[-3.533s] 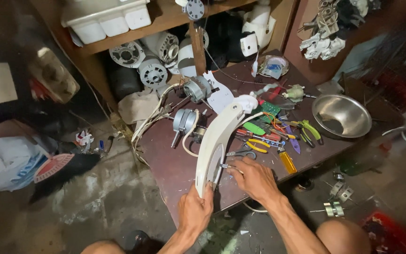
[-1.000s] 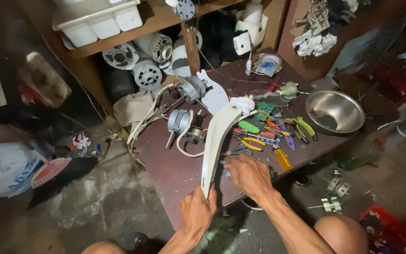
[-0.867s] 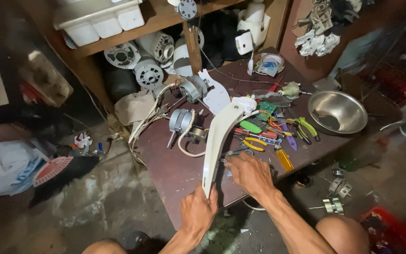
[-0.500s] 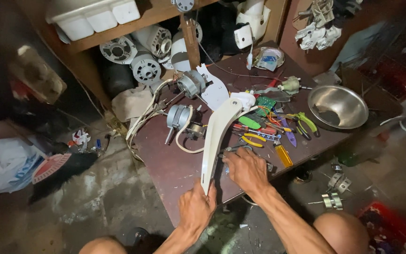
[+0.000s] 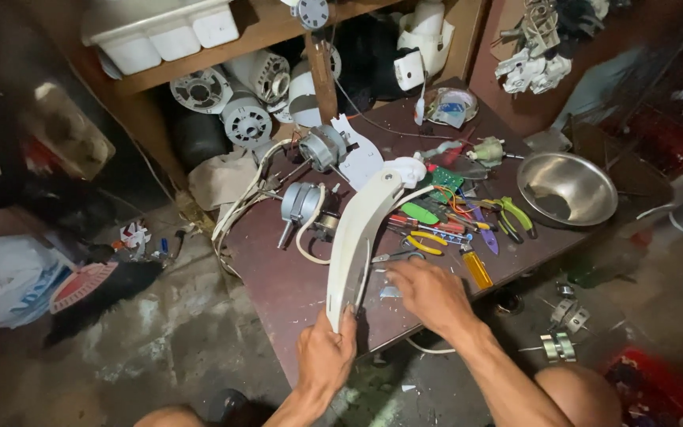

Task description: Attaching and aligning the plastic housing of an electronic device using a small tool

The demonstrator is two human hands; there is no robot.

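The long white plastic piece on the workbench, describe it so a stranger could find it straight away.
On the dark brown table, the long white casing runs from the left hand gripping its near end toward the motors. It is by far the longest, palest, curved piece there.

A low dark-brown table (image 5: 278, 277) stands on a stained, rough concrete floor (image 5: 160, 348). Behind it a wooden shelf (image 5: 254, 35) carries white tubs (image 5: 160, 35), with motor parts stacked beneath. The light is dim and warm, and the left side falls into shadow, where a white bag (image 5: 1, 277) lies.
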